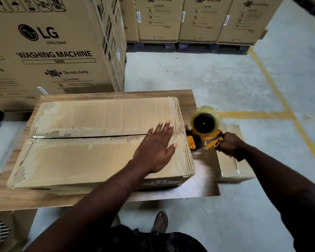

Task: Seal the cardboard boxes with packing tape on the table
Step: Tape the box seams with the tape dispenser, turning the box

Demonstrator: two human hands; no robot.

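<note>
Left hand [154, 150] lies flat, fingers straight, on the box [80, 157]; right hand [229, 143] grips the tape dispenser [205, 130] beside it. Big cartons [49, 51] crowd behind the surface [25, 200].

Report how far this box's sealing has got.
Done: the box has its flaps folded shut. In hand: the left hand presses them flat while the right hand holds the tape dispenser at the right end of the seam. Left: taping the seam, which shows a dark gap.

A worn cardboard box [91, 155] lies flat on the table [16, 199], centre seam gaping; a yellow tape dispenser [205, 131] hovers above the table's right end.
</note>
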